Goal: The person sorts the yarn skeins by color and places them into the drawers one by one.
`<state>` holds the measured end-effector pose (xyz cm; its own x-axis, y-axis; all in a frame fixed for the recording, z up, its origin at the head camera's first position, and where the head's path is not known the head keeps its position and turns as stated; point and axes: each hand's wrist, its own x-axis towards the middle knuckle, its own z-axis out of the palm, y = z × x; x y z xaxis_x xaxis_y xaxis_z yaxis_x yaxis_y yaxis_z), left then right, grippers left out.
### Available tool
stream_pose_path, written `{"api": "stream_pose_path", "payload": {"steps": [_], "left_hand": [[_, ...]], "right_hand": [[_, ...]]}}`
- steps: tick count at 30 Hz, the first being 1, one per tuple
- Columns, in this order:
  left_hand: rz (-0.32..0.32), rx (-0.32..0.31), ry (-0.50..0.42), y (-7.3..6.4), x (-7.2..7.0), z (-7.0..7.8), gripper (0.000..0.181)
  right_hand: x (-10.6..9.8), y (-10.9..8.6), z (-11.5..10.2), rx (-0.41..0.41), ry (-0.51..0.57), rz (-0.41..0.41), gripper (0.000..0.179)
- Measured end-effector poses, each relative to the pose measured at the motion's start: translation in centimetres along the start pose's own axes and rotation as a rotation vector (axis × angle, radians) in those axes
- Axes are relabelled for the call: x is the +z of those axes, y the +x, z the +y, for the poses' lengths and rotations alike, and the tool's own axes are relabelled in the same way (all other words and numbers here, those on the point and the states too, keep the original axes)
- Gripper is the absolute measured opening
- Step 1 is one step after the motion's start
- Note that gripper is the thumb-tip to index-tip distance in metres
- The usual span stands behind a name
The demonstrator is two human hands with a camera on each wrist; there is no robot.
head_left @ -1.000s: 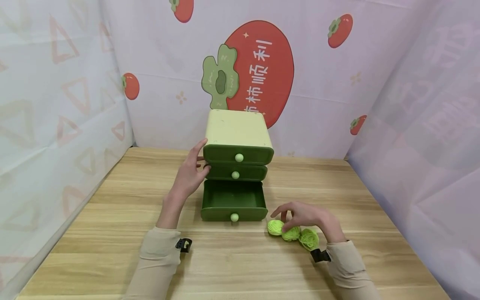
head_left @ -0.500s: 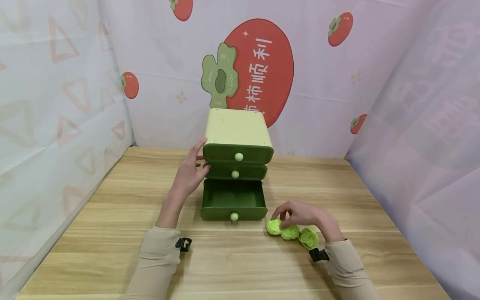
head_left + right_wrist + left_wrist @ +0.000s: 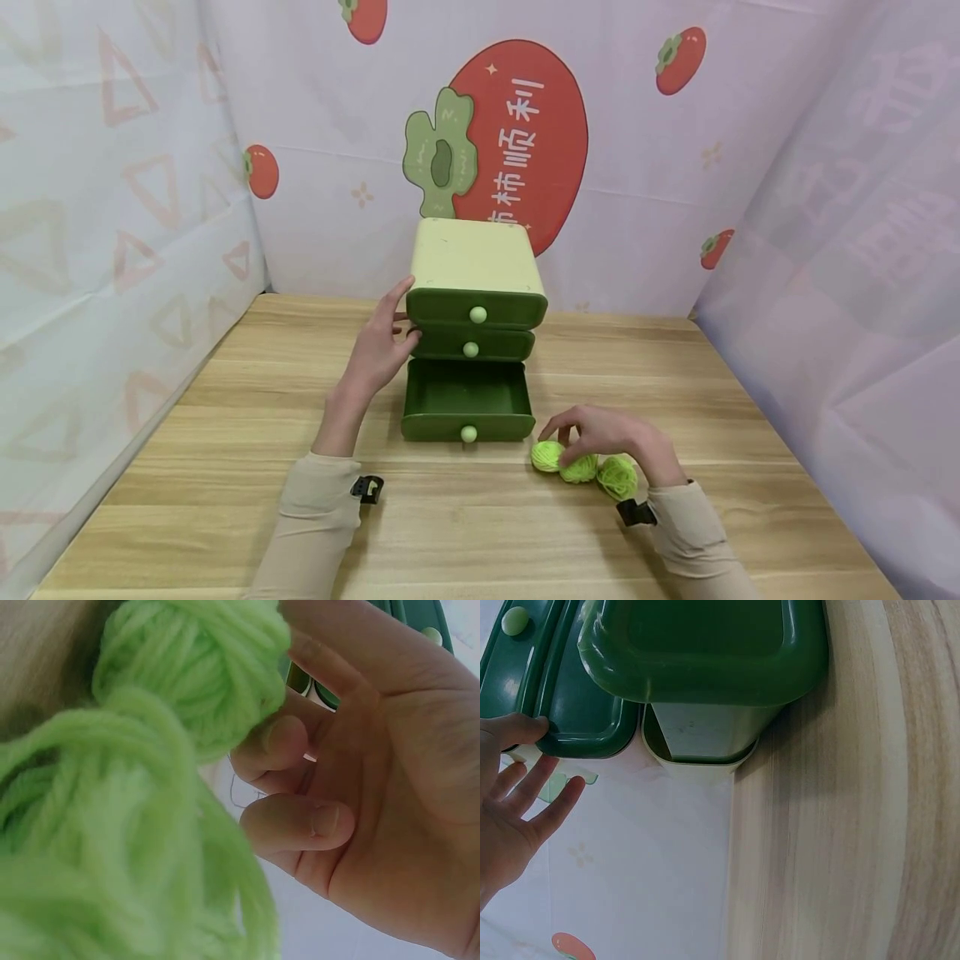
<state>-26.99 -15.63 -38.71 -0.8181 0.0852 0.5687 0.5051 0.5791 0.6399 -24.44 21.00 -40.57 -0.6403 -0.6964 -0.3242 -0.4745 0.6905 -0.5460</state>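
Note:
A small chest of drawers [image 3: 476, 258] with a cream top and green fronts stands mid-table. Its bottom drawer [image 3: 468, 429] is pulled out, with a bare green inside. My left hand [image 3: 378, 346] holds the chest's left edge, thumb on the middle drawer's front [image 3: 585, 697] and the other fingers along the side. Three lime-green balls of yarn lie in a slanting row to the right. Around the leftmost yarn ball [image 3: 547, 456] curl the thumb and forefinger of my right hand [image 3: 603, 429]. The middle yarn ball [image 3: 579, 471] sits under that hand; the right-hand yarn ball [image 3: 618, 477] lies nearest the wrist.
A wooden table [image 3: 465, 533] carries everything. Behind it hangs a pale cloth backdrop [image 3: 322, 225] printed with red persimmons, and similar cloth walls [image 3: 112, 250] close off both sides. Each wrist wears a black camera mount [image 3: 367, 489].
My right hand has closed in on the leftmost yarn ball, which has shifted slightly left. My left hand stays on the chest, and the drawers keep their places.

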Motion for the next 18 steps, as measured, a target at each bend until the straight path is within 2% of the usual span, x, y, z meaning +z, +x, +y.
{"api": "stream_pose_path", "payload": {"steps": [9,18], "left_hand": [[-0.005,-0.005,0.002,-0.08,-0.06,0.09,0.087],[-0.006,-0.01,-0.002,-0.12,-0.09,0.12,0.087]], "right_hand": [[0.1,0.24,0.06,-0.051,-0.058,0.014,0.021],[-0.02,0.27,-0.13,-0.126,-0.102,0.045,0.018]]}}
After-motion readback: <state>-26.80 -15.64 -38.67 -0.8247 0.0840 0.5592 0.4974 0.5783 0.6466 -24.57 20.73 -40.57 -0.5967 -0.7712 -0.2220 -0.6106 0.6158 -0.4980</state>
